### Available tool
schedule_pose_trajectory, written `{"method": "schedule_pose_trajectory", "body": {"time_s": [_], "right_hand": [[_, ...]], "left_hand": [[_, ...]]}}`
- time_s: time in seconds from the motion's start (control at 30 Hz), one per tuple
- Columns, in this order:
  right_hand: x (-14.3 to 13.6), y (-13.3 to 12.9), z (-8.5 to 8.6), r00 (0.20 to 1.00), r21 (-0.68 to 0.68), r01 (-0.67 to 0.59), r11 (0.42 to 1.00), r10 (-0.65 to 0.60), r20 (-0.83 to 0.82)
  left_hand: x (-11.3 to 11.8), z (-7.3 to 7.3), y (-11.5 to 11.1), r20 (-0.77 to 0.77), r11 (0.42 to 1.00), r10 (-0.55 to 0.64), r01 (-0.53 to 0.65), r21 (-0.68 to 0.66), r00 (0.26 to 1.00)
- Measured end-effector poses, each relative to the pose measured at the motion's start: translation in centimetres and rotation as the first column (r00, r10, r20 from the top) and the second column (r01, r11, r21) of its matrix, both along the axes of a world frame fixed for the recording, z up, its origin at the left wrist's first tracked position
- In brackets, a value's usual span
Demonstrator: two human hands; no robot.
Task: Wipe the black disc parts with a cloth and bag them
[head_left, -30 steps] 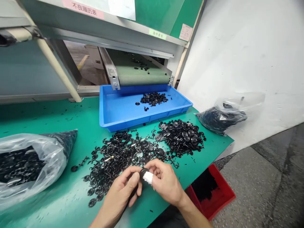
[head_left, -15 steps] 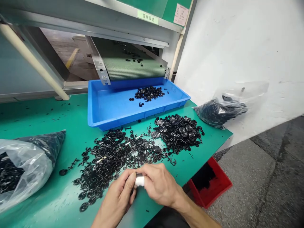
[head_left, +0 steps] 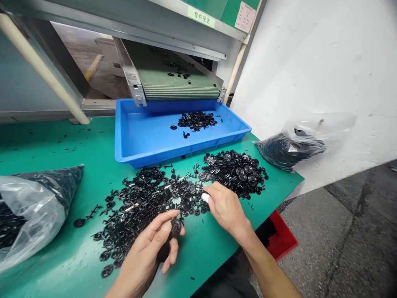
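Note:
My left hand (head_left: pixel 151 244) is above the front of the green table, pinching a small round black plastic part (head_left: pixel 175 227) between thumb and fingers. Its lower fingers curl loosely beneath. My right hand (head_left: pixel 226 207) reaches to the edge of the loose black parts (head_left: pixel 139 207), fingertips drawn together beside the heap of black discs (head_left: pixel 240 171). A white cover (head_left: pixel 205 198) wraps one of its fingers. What those fingertips hold, if anything, is hidden. Discs and thin branched pieces are mixed in the loose spread.
A blue tray (head_left: pixel 182 154) with more black parts stands under the green conveyor belt (head_left: pixel 182 91). Filled plastic bags lie at left (head_left: pixel 46 207) and right (head_left: pixel 288 149). A red bin (head_left: pixel 285 242) sits below the table's right edge.
My hands were together at the table front. The right has moved away, forward and right, to the parts; the left stays near the front, now showing the round part.

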State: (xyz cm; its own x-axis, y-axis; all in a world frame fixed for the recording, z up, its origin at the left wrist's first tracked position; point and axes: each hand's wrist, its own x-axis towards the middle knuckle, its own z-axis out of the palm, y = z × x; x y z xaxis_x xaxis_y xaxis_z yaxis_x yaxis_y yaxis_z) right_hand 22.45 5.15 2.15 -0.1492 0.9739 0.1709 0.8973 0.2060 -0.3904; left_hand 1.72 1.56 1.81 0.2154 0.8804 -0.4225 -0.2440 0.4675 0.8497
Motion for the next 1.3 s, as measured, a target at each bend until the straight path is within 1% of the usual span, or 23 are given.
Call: {"method": "schedule_pose_trajectory", "body": {"time_s": [0.07, 0.13, 0.17, 0.2, 0.27, 0.33, 0.4, 0.43, 0.47, 0.53, 0.63, 0.67, 0.73, 0.77, 0.83, 0.93, 1.03, 1.07, 1.13, 1.2, 1.23, 1.27, 1.3], "right_hand": [[0.4, 0.1, -0.3, 0.99, 0.034, 0.041, 0.999, -0.036, -0.14], [0.8, 0.2, -0.6, 0.937, 0.007, 0.113, 0.994, -0.104, -0.333], [1.0, 0.3, -0.7, 0.885, -0.043, 0.145, 0.988, -0.149, -0.441], [1.1, 0.3, -0.8, 0.815, -0.109, 0.16, 0.981, -0.193, -0.545], [1.1, 0.3, -0.8, 0.654, -0.239, 0.118, 0.964, -0.256, -0.712], [0.4, -0.1, -0.9, 0.522, -0.301, 0.049, 0.952, -0.282, -0.805], [-0.9, -0.9, -1.2, 0.446, -0.313, 0.002, 0.95, -0.281, -0.85], [-1.7, -1.5, -1.3, 0.429, -0.308, -0.009, 0.951, -0.275, -0.86], [-2.6, -2.2, -1.5, 0.426, -0.295, -0.012, 0.955, -0.262, -0.866], [-4.0, -3.6, -1.9, 0.457, -0.255, -0.009, 0.967, -0.223, -0.861], [-4.9, -5.1, -1.9, 0.564, -0.184, -0.011, 0.983, -0.145, -0.813], [-4.7, -5.4, -1.7, 0.609, -0.178, -0.036, 0.983, -0.12, -0.784], [-4.0, -5.4, -1.1, 0.697, -0.209, -0.114, 0.971, -0.072, -0.713], [-3.5, -5.2, -0.7, 0.73, -0.239, -0.161, 0.958, -0.048, -0.682], [-2.4, -4.7, 0.0, 0.771, -0.281, -0.254, 0.925, 0.018, -0.637], [-1.4, -3.9, 0.7, 0.792, -0.265, -0.367, 0.892, 0.151, -0.591], [-1.5, -3.6, 0.5, 0.809, -0.226, -0.399, 0.889, 0.225, -0.542], [-1.7, -3.6, 0.3, 0.813, -0.217, -0.386, 0.896, 0.219, -0.54], [-2.4, -3.6, -0.3, 0.817, -0.214, -0.319, 0.923, 0.154, -0.556], [-3.1, -3.7, -0.9, 0.794, -0.233, -0.258, 0.938, 0.068, -0.604], [-3.3, -3.7, -1.0, 0.775, -0.238, -0.251, 0.938, 0.048, -0.63], [-3.4, -3.6, -1.1, 0.765, -0.229, -0.258, 0.939, 0.054, -0.642], [-3.2, -3.5, -1.0, 0.77, -0.197, -0.268, 0.943, 0.086, -0.633]], "left_hand": [[-0.3, 0.0, 0.3, 0.055, 0.999, -0.002, 0.004, -0.043, 0.998], [-0.5, 0.0, 0.7, 0.109, 0.997, -0.019, 0.026, -0.067, 0.994], [-0.6, 0.0, 0.8, 0.13, 0.997, -0.025, 0.034, -0.068, 0.991], [-0.7, 0.0, 0.9, 0.143, 0.997, -0.03, 0.039, -0.064, 0.989], [-0.5, 0.1, 0.9, 0.162, 0.996, -0.062, 0.072, -0.055, 0.985], [0.0, 0.1, 0.9, 0.17, 0.99, -0.115, 0.127, -0.062, 0.979], [0.6, 0.0, 0.7, 0.166, 0.984, -0.153, 0.165, -0.063, 0.974], [0.9, -0.1, 0.6, 0.157, 0.985, -0.157, 0.167, -0.052, 0.975], [1.1, -0.3, 0.5, 0.139, 0.985, -0.16, 0.167, -0.035, 0.977], [1.4, -0.6, 0.2, 0.077, 0.983, -0.181, 0.181, 0.008, 0.98], [1.1, -1.1, -0.3, -0.063, 0.97, -0.23, 0.234, 0.062, 0.971], [1.0, -1.2, -0.4, -0.112, 0.963, -0.247, 0.256, 0.08, 0.963], [0.6, -1.3, -0.5, -0.207, 0.941, -0.293, 0.32, 0.11, 0.933], [0.4, -1.3, -0.5, -0.254, 0.925, -0.32, 0.359, 0.123, 0.913], [0.2, -1.2, -0.4, -0.346, 0.888, -0.363, 0.434, 0.154, 0.865], [0.2, -1.1, -0.4, -0.47, 0.855, -0.337, 0.474, 0.21, 0.816], [0.3, -1.2, -0.3, -0.499, 0.856, -0.325, 0.474, 0.207, 0.803], [0.4, -1.2, -0.2, -0.49, 0.86, -0.328, 0.47, 0.199, 0.808], [0.5, -1.3, -0.1, -0.463, 0.878, -0.32, 0.443, 0.183, 0.826], [0.6, -1.5, 0.0, -0.424, 0.899, -0.313, 0.408, 0.156, 0.85], [0.6, -1.6, 0.1, -0.399, 0.909, -0.312, 0.394, 0.14, 0.862], [0.7, -1.7, 0.1, -0.37, 0.917, -0.309, 0.378, 0.128, 0.876], [0.7, -1.7, 0.2, -0.34, 0.923, -0.307, 0.365, 0.12, 0.889]]}}
